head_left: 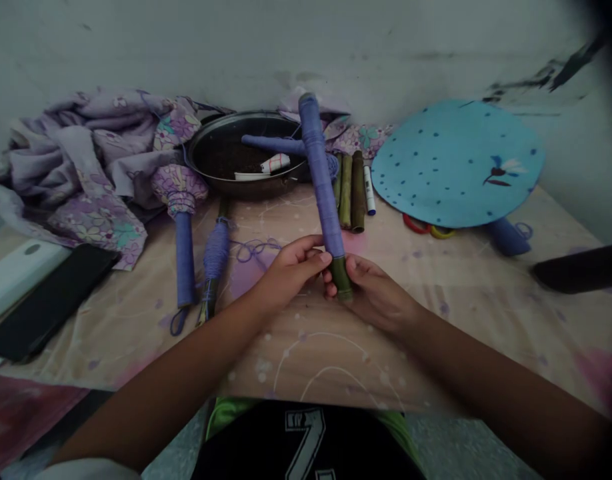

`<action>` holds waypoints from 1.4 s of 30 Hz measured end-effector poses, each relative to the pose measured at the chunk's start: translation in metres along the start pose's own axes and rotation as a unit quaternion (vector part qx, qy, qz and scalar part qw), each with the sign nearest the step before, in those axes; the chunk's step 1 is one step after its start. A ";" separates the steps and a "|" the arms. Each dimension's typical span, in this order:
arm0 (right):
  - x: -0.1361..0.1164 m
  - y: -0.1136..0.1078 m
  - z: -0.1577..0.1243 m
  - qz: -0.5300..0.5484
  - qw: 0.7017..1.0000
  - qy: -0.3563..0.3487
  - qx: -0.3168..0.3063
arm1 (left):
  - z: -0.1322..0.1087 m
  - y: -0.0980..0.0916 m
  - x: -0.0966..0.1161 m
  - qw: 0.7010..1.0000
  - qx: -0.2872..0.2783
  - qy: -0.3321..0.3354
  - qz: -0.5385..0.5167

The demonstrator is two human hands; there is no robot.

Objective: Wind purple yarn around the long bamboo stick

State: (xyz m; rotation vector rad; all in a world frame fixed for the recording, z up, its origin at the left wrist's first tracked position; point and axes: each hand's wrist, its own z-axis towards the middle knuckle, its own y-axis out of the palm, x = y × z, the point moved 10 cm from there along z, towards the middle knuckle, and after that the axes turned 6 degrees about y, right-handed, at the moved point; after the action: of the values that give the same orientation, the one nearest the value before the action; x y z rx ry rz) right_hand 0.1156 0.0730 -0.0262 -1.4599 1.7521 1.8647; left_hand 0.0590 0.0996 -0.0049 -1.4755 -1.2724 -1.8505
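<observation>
Between my hands stands a green stick (319, 180), bamboo-like, wound with purple string along most of its length and bare green at the lower end. My left hand (301, 263) pinches it from the left, thumb near the edge of the winding. From the right, my right hand (379, 287) grips the bare end, its thumb along the side. The stick leans slightly left and rises above the table. To the left lie a purple-wrapped handle with a floral cloth head (181, 220) and a stick wound with loose purple string (216, 253).
A black pan (246, 183) at the back holds a purple-wrapped stick and a white roll. Green and brown sticks (357, 193) and a marker (369, 190) lie beside a blue dotted fan-shaped sheet (451, 160). Floral cloth (96, 167) and a black phone (51, 300) are left.
</observation>
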 end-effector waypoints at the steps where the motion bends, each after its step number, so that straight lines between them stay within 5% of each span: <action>1: 0.000 0.000 0.000 0.003 1.000 0.002 -0.001 | 0.000 -0.003 0.000 1.000 0.009 0.003 0.003; 11: 0.004 0.000 -0.001 -0.003 1.000 0.024 -0.012 | 0.000 -0.010 0.000 0.999 0.030 0.010 0.017; 18: 0.005 -0.004 -0.001 0.003 1.000 0.024 0.002 | -0.003 0.003 0.006 0.998 -0.004 0.038 0.056; 25: 0.004 -0.005 -0.004 0.000 0.998 0.039 0.058 | -0.005 0.006 0.001 0.994 -0.012 0.048 0.099; 32: 0.010 -0.008 -0.005 0.019 0.992 0.076 0.103 | -0.005 0.001 0.002 0.964 0.001 0.090 0.251; 42: 0.014 -0.011 -0.006 0.043 0.988 0.099 0.114 | -0.002 0.000 -0.001 0.967 -0.001 0.076 0.244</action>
State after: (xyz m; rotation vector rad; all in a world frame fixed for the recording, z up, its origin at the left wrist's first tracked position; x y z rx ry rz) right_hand 0.1194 0.0646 -0.0426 -1.5452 2.0716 1.5373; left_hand 0.0583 0.0976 -0.0063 -1.4538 -0.7475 -1.5946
